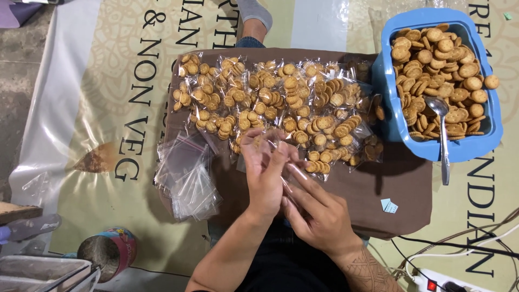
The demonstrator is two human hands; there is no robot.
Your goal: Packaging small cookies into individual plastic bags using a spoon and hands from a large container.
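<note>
Left hand (265, 173) and right hand (319, 213), fingers pinched together on an empty clear bag (282, 162), near board edge. Brown board (378, 189); blue tub (440, 146) of biscuits at right edge; filled packets (270, 97); spoon (442, 135). Step: opening bag; filling needs mouth parted.

Thing held: a small clear plastic bag (281, 162), pinched between the left hand (265, 173) and the right hand (319, 208).
Look: thin, see-through and glossy; its edges are hard to see against the fingers.
Contents: cannot tell, the fingers cover most of it.
Pose: lifted off the brown worktop (389, 184), stretched between the fingertips of both hands.
Place: above the front middle of the worktop, just in front of the filled bags of biscuits (270, 97), and to the right of the pile of empty bags (186, 176).
</note>
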